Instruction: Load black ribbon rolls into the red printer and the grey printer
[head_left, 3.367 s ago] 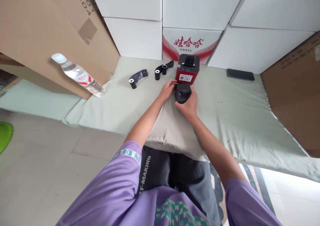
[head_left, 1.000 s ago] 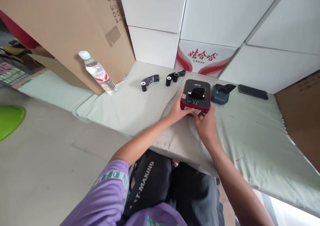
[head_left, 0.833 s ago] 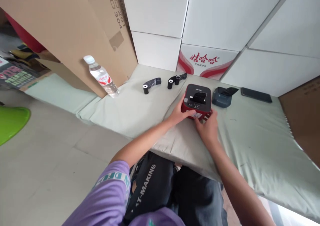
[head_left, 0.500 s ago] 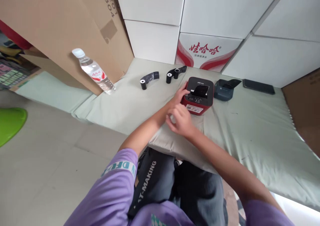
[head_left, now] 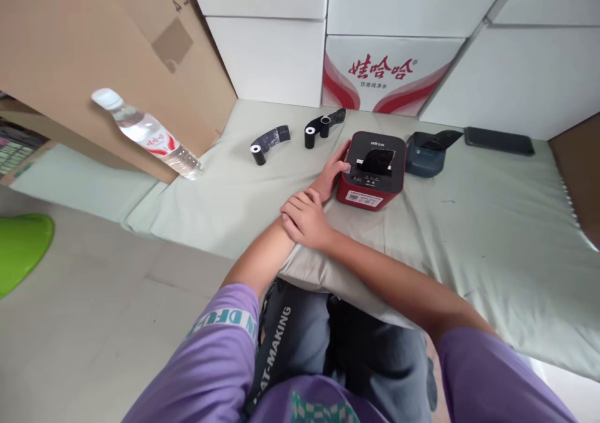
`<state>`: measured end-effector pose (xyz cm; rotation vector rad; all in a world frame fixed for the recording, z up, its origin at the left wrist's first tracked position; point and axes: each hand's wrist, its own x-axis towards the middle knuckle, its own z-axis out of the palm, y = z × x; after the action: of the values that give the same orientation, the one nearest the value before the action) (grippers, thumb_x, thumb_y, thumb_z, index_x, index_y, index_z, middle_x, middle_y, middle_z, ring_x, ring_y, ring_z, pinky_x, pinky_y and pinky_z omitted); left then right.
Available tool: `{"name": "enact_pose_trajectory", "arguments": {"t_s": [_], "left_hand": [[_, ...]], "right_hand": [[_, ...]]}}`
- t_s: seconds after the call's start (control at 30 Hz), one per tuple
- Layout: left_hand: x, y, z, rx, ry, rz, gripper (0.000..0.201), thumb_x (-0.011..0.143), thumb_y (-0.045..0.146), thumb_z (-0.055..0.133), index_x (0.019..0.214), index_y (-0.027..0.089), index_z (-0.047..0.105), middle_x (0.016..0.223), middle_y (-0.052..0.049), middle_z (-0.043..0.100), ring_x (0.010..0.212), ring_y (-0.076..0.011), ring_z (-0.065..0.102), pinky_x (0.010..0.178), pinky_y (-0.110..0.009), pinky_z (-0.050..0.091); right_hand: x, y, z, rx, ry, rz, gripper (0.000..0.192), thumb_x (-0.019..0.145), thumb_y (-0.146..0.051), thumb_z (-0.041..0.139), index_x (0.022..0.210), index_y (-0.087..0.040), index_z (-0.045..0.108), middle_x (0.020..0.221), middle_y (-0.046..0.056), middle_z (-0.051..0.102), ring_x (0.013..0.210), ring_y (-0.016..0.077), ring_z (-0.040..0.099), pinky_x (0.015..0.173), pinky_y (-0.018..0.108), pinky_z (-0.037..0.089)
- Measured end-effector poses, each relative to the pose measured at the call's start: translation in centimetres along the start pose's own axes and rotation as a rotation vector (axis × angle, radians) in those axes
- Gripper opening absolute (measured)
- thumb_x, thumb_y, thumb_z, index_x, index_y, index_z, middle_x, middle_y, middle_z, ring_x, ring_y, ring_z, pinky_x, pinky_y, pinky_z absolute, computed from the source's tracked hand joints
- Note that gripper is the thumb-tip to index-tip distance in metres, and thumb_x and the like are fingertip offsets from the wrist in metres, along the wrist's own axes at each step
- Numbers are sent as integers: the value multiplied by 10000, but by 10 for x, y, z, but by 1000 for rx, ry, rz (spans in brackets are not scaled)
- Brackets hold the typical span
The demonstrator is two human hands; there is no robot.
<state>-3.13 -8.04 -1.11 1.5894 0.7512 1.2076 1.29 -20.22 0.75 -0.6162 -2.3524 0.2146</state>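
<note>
From the head view, our left hand (head_left: 332, 174) rests with loosely curled fingers against the left side of the red label printer (head_left: 372, 178), which sits on the pale green mat (head_left: 492, 235) beside the grey printer (head_left: 424, 155). Our right hand (head_left: 304, 218) lies on our left wrist, fingers nearly closed, holding nothing. We judge a flat, steady press best to keep the printer from sliding.
</note>
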Motion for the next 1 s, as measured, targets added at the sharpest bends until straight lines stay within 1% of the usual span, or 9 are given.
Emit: {"name": "enact_pose_trajectory", "arguments": {"t_s": [0.1, 0.2, 0.27, 0.43, 0.53, 0.67, 0.8, 0.9, 1.0], "left_hand": [[0, 6, -1, -175, 26, -33, 922, 889, 512, 498, 1744, 235, 292, 1819, -6, 346, 1711, -218, 303, 1426, -485, 295], [1, 7, -3, -149, 15, -67, 933, 879, 584, 521, 1734, 270, 318, 1822, 1, 338, 1714, -220, 296, 1414, -486, 306], [3, 3, -5, -143, 19, -87, 960, 862, 584, 550, 1736, 270, 303, 1835, -2, 304, 1719, -225, 281, 1415, -483, 294], [10, -13, -11, -187, 26, -75, 1075, 797, 446, 619, 1757, 215, 194, 1861, -46, 229, 1738, -241, 212, 1423, -463, 251], [10, -16, -11, -164, 12, -86, 1017, 843, 421, 593, 1763, 255, 191, 1868, -20, 214, 1744, -242, 184, 1420, -462, 249], [7, -11, -11, -182, 20, -91, 973, 847, 397, 591, 1749, 275, 247, 1859, -1, 241, 1736, -243, 218, 1421, -475, 246], [5, -3, -10, -223, 9, -62, 968, 822, 410, 619, 1730, 266, 313, 1821, -21, 349, 1709, -253, 310, 1409, -489, 285], [2, 5, -7, -259, 4, -76, 1037, 808, 440, 628, 1755, 231, 264, 1831, -31, 321, 1706, -257, 317, 1409, -475, 295], [-1, 12, -4, -237, -4, -117, 1024, 852, 520, 580, 1772, 255, 216, 1839, -6, 297, 1707, -248, 314, 1410, -479, 297]], "right_hand": [[3, 2, 2, 24, -34, 25, 270, 1077, -292, 432, 955, -214, 660, 931, 78, 742, 1003, 257, 575, 1066, 480, 304], [3, 5, 3, 53, -39, 25, 268, 1073, -299, 437, 954, -217, 663, 937, 74, 753, 1000, 254, 578, 1078, 483, 301], [3, 6, 3, 65, -24, 8, 270, 1071, -306, 437, 961, -214, 666, 947, 73, 758, 1001, 249, 586, 1085, 483, 299], [3, 6, 3, 80, -34, 2, 264, 1059, -314, 435, 965, -222, 665, 960, 72, 766, 1018, 252, 598, 1097, 490, 291], [5, 6, 2, 89, -59, 15, 253, 1051, -315, 445, 955, -225, 661, 955, 69, 767, 1022, 252, 601, 1097, 488, 287], [5, 6, 1, 86, -74, 18, 256, 1053, -316, 442, 956, -221, 660, 947, 67, 762, 1025, 247, 609, 1091, 482, 282], [5, 7, 2, 90, -71, 17, 261, 1059, -321, 442, 954, -220, 659, 945, 64, 762, 1014, 240, 604, 1078, 476, 283], [5, 8, 3, 105, -77, 17, 251, 1058, -320, 452, 948, -224, 657, 948, 61, 765, 1014, 238, 596, 1081, 472, 282], [4, 9, 2, 128, -71, 11, 242, 1059, -313, 459, 956, -224, 660, 953, 59, 762, 1018, 237, 594, 1078, 465, 291]]}}
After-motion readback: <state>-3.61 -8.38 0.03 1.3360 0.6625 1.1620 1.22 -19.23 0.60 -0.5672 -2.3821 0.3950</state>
